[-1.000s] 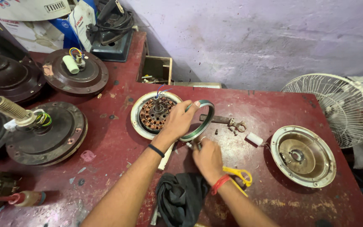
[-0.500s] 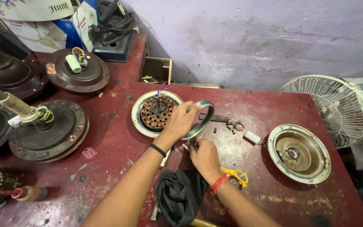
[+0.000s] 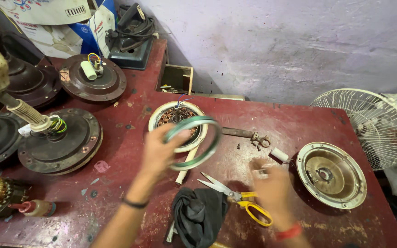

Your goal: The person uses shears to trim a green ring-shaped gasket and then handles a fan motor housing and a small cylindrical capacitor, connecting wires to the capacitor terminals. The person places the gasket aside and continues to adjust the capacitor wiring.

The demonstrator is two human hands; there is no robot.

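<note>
1. Green-edged metal ring [image 3: 194, 142] is up off the table, tilted, held over the front edge of the round fan stator [image 3: 176, 125] with the copper windings.
2. Left hand [image 3: 159, 149] has it, with fingers curled around the ring's left side, so it's a closed grip on the ring. It's motion-blurred, so I can't make out exact finger placement.
3. Right hand [image 3: 272, 188] is low over the red table [image 3: 299, 119], just right of the yellow-handled scissors [image 3: 240, 202]. It looks like it's pinching something small and pale at the fingertips, but it's too smeared to say what, or how tight. There's a red band on that wrist.
4. Scissors lie open on the table, blades pointing up-left toward the ring.
5. Black cloth [image 3: 198, 216] is bunched up at the near edge, just left of the scissors.
6. A pale stick [image 3: 187, 164] lies under the ring, running from the stator toward the cloth.
7. Round metal fan cover [image 3: 331, 174] sits to the right, hollow side up, with a small white cylinder [image 3: 279, 154] just beside its left edge.
8. A rusty tool [image 3: 246, 134] lies right of the stator.
9. Left side of the bench has several dark motor housings [image 3: 65, 142], one with coloured wires sticking out.
10. A white fan guard [image 3: 368, 124] leans off the right end of the table.
</note>
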